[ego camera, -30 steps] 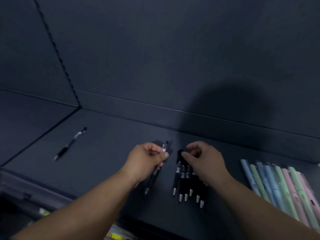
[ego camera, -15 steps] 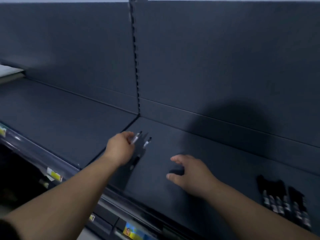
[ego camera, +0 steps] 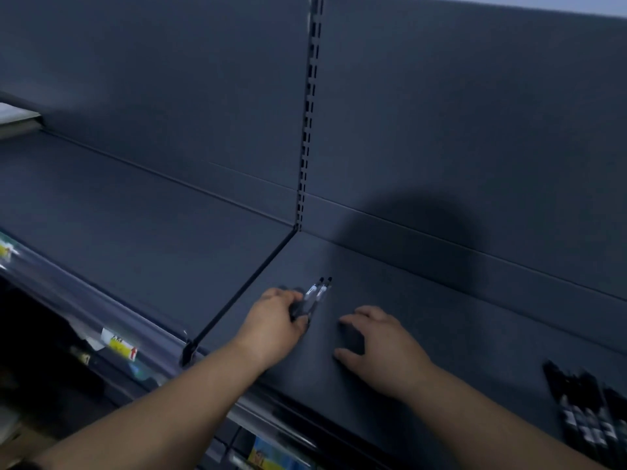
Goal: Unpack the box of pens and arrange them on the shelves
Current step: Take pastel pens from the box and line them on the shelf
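Left hand grips 2 black pens side by side, probably to lay them aligned on the shelf; right hand rests loosely spread, empty, seemingly steadying.

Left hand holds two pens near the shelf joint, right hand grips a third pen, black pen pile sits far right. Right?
One slip: the right hand grips nothing; its fingers are spread, empty, over the shelf, as the head view shows. The left hand does hold the two pens near the shelf joint, and the black pen pile sits far right.
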Demonstrator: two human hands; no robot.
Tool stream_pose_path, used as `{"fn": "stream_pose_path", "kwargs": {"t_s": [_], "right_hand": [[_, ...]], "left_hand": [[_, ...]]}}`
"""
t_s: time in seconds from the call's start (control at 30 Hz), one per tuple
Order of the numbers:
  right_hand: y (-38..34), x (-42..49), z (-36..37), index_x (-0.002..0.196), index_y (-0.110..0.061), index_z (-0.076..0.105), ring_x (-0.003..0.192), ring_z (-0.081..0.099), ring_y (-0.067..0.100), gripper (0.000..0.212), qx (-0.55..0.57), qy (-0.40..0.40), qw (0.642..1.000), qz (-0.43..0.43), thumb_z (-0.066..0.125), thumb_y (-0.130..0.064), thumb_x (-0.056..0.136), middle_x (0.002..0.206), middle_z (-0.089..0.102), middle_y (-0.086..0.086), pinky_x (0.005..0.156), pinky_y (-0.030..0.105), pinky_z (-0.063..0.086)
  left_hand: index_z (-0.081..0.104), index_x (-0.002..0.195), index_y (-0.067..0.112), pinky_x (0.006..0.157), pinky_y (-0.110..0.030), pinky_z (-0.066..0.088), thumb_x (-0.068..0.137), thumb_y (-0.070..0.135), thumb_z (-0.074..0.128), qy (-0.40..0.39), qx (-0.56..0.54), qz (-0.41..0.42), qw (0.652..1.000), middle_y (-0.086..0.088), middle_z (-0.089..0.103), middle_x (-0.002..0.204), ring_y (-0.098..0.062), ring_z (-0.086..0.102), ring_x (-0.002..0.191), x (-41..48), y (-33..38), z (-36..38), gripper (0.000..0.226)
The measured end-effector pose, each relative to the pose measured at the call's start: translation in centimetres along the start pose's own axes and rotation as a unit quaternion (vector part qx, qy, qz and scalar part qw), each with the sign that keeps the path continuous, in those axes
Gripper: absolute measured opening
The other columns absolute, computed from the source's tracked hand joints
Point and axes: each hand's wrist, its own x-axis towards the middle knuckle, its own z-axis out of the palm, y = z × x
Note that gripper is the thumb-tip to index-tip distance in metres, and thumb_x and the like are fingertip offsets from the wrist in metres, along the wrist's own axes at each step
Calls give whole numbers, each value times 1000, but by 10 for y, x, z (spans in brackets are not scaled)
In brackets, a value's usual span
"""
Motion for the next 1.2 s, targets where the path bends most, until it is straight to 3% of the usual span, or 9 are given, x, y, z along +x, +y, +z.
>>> {"fn": "stream_pose_path", "kwargs": {"t_s": [0.17, 0.3, 0.47, 0.67, 0.8, 0.93, 1.07, 1.2], "right_hand": [[-2, -4, -5, 137, -35, 45, 130, 40, 15, 59, -4, -11, 1000, -15, 63, -52, 83, 144, 36, -9, 108, 31, 37], [-16, -7, -14, 140, -31, 44, 128, 43, 11, 57, 11, 13, 998, -64, 60, -47, 88, 143, 36, -11, 103, 29, 40], [-73, -17, 0, 137, -31, 46, 127, 43, 10, 50, 53, 17, 980, -192, 59, -44, 90, 138, 39, -14, 100, 25, 41], [-150, -58, 60, 131, -29, 52, 121, 50, 16, 49, 49, -36, 951, -305, 60, -46, 86, 129, 49, -8, 99, 29, 42], [-187, -84, 107, 137, -31, 45, 136, 38, 18, 58, 11, -122, 942, -311, 60, -52, 84, 141, 44, -7, 107, 30, 36], [-233, -102, 149, 139, -30, 43, 127, 47, 16, 63, -23, -182, 939, -292, 59, -54, 84, 139, 47, -3, 103, 29, 40], [-296, -116, 189, 144, -25, 38, 131, 43, 18, 65, -62, -231, 930, -280, 57, -52, 88, 142, 44, 2, 106, 26, 37], [-360, -124, 224, 142, -29, 40, 128, 46, 18, 66, -79, -258, 923, -276, 57, -57, 85, 142, 46, -1, 104, 32, 40]], "left_hand": [[46, 138, 21, 95, -8, 26, 89, 29, 61, -23, -28, 21, 999, 0, 47, 135, -13, 47, 123, -13, 12, -6, 52], [46, 137, 22, 95, -5, 23, 91, 30, 60, 55, -31, -16, 998, 5, 45, 134, -10, 44, 125, -58, 1, -20, 49], [47, 135, 22, 96, -12, 28, 87, 28, 63, 172, 32, -126, 977, 3, 46, 131, -14, 50, 119, -145, -31, -39, 51], [40, 141, 24, 104, -27, 36, 87, 38, 60, 182, 91, -283, 937, 4, 41, 138, -16, 44, 126, -263, -89, -52, 59], [36, 141, 27, 101, -27, 38, 88, 44, 58, 191, 109, -366, 904, 5, 38, 141, -18, 43, 125, -340, -126, -62, 60], [35, 141, 30, 102, -28, 40, 87, 45, 58, 193, 111, -410, 885, 6, 37, 144, -15, 42, 127, -409, -169, -78, 61], [32, 144, 28, 104, -28, 39, 88, 45, 57, 193, 108, -452, 864, 6, 32, 148, -15, 38, 130, -475, -224, -108, 64], [32, 145, 26, 103, -28, 40, 88, 45, 57, 188, 97, -489, 846, 5, 33, 147, -16, 40, 129, -527, -277, -132, 65]]}}
